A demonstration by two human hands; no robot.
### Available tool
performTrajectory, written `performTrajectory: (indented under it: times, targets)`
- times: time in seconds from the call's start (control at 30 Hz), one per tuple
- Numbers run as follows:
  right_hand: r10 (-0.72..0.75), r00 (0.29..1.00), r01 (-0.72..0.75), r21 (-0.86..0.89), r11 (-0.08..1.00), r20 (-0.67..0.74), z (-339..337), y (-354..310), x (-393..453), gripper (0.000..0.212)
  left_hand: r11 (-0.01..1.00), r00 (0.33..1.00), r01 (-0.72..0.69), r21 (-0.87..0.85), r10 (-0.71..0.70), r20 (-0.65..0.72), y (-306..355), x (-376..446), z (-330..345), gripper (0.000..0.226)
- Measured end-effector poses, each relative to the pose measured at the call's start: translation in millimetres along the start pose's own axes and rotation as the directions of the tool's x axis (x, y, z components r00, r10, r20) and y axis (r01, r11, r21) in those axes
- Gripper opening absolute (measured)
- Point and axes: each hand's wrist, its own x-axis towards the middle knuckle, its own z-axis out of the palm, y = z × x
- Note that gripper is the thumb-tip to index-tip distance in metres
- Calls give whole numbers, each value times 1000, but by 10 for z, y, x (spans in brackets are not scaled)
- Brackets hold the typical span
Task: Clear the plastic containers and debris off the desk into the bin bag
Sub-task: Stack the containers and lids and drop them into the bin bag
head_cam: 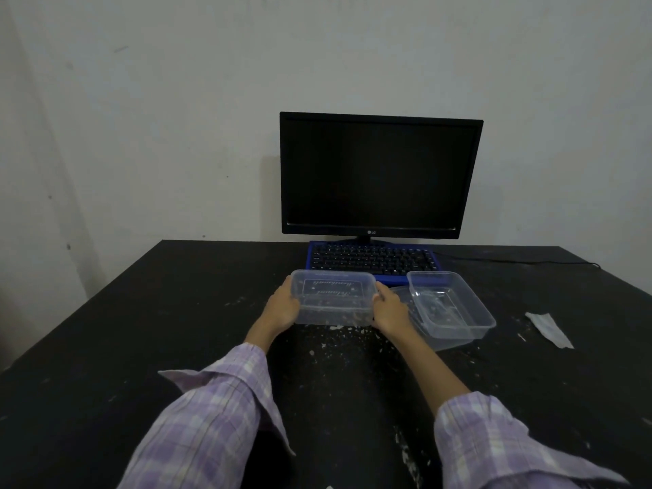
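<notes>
Black and scuffed, the table [141, 330] stands against a pale wall, with a dark monitor [379, 174] at its far edge and a blue keyboard [374, 259] just in front of it. Just nearer than the keyboard, an upturned clear plastic container [333, 298] is gripped at its 2 short ends: the left hand [282, 307] curls round one end, the right hand [390, 308] round the other. Beside the keyboard's right end, a second clear container [451, 305] sits tilted. White crumbs [338, 330] speckle the table nearer than the keyboard. A white wrapper scrap [548, 328] lies well right of it.
</notes>
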Motion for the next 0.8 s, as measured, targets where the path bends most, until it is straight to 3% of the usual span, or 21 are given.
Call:
performTrajectory:
  times: [0.2,0.33,0.57,0.8]
  targets:
    - [37,998,-42,90,995,56,-64,-34,-24,44,995,998,62,-72,-60,36,29,-40,-55,26]
    - [36,998,-44,157,987,53,-121,-152,-175,37,958,990,139,-250,-138,21,59,-153,-141,24]
    - [2,993,-41,339,940,117,-122,-303,-590,29,946,995,36,-323,-65,-78,106,-680,-427,23]
    - [-113,962,-13,455,890,248,-17,-530,-1343,38,919,980,-2,-395,-77,-185,40,-1486,-827,27]
